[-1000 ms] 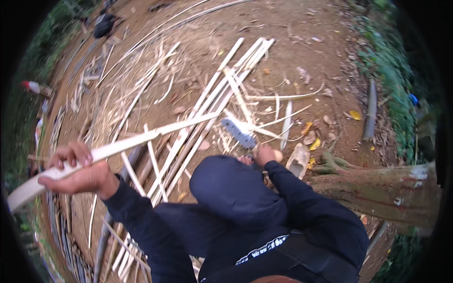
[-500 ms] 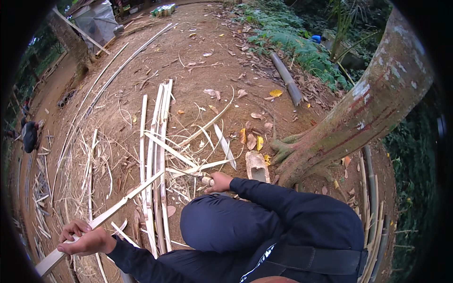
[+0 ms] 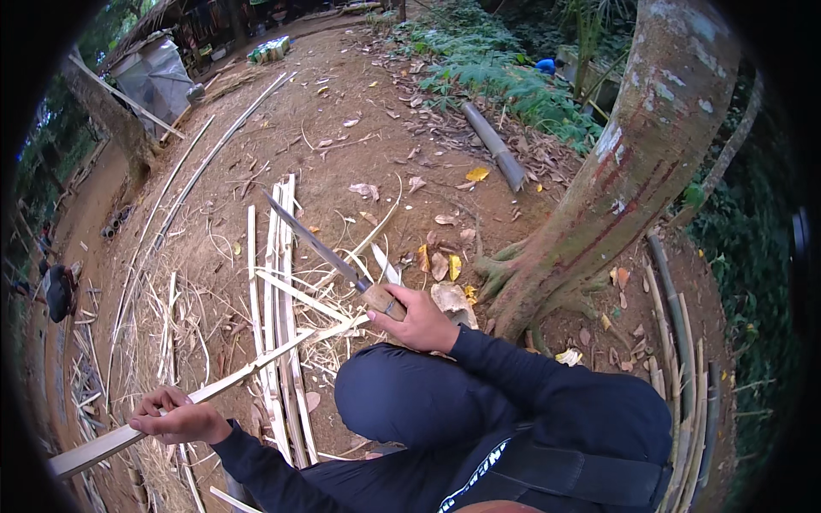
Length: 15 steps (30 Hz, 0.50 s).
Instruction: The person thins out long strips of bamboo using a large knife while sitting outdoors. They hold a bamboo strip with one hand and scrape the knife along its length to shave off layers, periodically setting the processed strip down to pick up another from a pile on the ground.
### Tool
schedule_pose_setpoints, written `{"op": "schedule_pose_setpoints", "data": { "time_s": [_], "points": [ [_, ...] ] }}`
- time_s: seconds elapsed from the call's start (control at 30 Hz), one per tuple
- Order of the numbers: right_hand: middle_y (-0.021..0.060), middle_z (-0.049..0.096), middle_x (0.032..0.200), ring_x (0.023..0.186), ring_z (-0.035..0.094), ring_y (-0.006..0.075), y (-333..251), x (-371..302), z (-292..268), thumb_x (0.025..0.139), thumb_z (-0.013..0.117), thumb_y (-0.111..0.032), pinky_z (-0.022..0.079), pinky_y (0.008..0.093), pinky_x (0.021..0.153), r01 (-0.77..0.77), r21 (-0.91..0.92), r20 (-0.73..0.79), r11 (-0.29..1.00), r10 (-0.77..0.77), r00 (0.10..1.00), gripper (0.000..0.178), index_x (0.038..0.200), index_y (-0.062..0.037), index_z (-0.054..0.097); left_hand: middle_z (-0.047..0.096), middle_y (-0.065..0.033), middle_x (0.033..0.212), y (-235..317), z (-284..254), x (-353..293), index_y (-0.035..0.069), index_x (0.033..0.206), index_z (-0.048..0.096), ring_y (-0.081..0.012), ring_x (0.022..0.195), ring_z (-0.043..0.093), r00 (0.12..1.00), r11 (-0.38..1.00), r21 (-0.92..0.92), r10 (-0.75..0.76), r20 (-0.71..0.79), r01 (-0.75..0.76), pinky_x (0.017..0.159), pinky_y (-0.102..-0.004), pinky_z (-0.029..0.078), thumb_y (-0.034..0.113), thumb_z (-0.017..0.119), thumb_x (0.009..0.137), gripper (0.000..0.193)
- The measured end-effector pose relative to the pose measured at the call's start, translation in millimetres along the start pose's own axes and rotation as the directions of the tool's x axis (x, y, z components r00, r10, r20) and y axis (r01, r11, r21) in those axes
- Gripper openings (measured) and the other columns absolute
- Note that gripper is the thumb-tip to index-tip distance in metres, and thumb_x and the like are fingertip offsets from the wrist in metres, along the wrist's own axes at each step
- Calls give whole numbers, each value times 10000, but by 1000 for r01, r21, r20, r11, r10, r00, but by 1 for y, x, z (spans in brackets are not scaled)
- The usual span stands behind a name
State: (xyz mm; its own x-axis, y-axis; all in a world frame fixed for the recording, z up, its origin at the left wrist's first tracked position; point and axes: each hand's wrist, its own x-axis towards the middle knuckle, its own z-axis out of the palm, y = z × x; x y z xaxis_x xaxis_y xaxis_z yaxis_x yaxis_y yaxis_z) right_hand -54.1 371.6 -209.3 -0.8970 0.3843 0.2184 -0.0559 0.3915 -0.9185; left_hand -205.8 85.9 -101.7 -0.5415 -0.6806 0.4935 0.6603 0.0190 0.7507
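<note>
A long pale bamboo strip (image 3: 235,380) slants from the lower left up toward the middle. My left hand (image 3: 180,416) is closed around its lower part. In my right hand (image 3: 419,320) is a knife (image 3: 382,299), gripped by its wooden handle. The narrow dark blade points up and to the left, above the strip's far end. My right knee (image 3: 398,398) is bent just below the knife hand. Under the blade, several split bamboo strips (image 3: 272,244) lie side by side on the ground among curled shavings.
A thick tree trunk (image 3: 633,179) leans at the right, roots spreading near a hollowed block (image 3: 453,301). Bamboo poles (image 3: 676,316) lie at the right edge. A cut bamboo length (image 3: 496,147) lies farther off. Long thin strips (image 3: 205,150) and shavings (image 3: 205,316) cover the left ground.
My right hand has lifted the knife from beside the strip's end, and its blade now shows fully. My left hand still holds the strip. The whole view has shifted slightly.
</note>
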Motion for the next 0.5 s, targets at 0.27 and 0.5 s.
{"op": "schedule_pose_setpoints", "data": {
  "time_s": [0.27,0.5],
  "points": [
    [126,586,708,613,594,226,-76,24,-56,830,658,-163,484,360,608,237,-116,-180,965,-255,950,466,1240,13,521,256,27,637,10,1,-18,161,731,245,-73,525,201,998,996,-88,-3,69,9,447,-233,137,547,439,987,502],
    [27,576,733,584,520,62,-148,12,-100,917,604,-110,445,250,535,319,-175,-302,931,-359,883,498,1384,-42,443,224,48,626,26,8,-16,167,724,231,-54,514,191,999,992,-126,-20,47,26,437,-222,134,533,404,1008,495]
  ]
}}
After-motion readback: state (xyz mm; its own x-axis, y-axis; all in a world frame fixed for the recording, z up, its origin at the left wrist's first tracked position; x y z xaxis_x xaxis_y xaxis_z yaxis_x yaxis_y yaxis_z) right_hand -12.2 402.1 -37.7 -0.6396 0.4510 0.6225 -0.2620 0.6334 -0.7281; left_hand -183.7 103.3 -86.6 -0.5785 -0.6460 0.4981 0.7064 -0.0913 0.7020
